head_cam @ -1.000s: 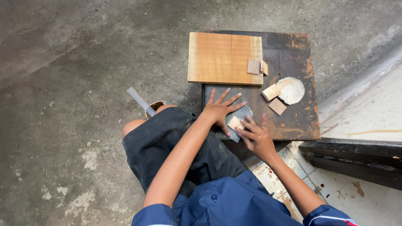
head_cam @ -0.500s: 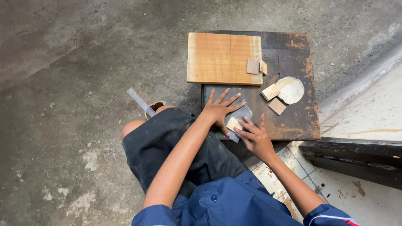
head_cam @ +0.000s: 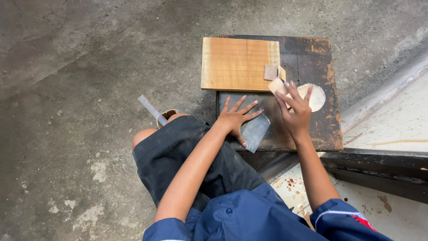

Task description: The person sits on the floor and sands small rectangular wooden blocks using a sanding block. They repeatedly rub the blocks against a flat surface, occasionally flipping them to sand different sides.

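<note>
My left hand (head_cam: 235,118) lies flat with its fingers spread on a grey sheet of sandpaper (head_cam: 257,130) at the near edge of a dark, worn board (head_cam: 316,58). My right hand (head_cam: 296,111) is further back, its fingers apart over small wooden pieces. Its fingertips touch a tan wooden block (head_cam: 276,85). A round pale wooden disc (head_cam: 318,97) shows partly from behind this hand. Two more small blocks (head_cam: 271,72) sit on the corner of a light wooden plank (head_cam: 236,63). Whatever lies under the right palm is hidden.
The board rests low on a rough concrete floor (head_cam: 80,67). A clear plastic ruler (head_cam: 151,109) pokes out beside my knee, which is covered by dark shorts (head_cam: 187,151). A dark beam (head_cam: 379,167) and a pale slab (head_cam: 392,125) lie to the right.
My right hand has left the sandpaper, where it held a small block, and moved back to the pieces by the disc. The left hand stays flat on the sheet.
</note>
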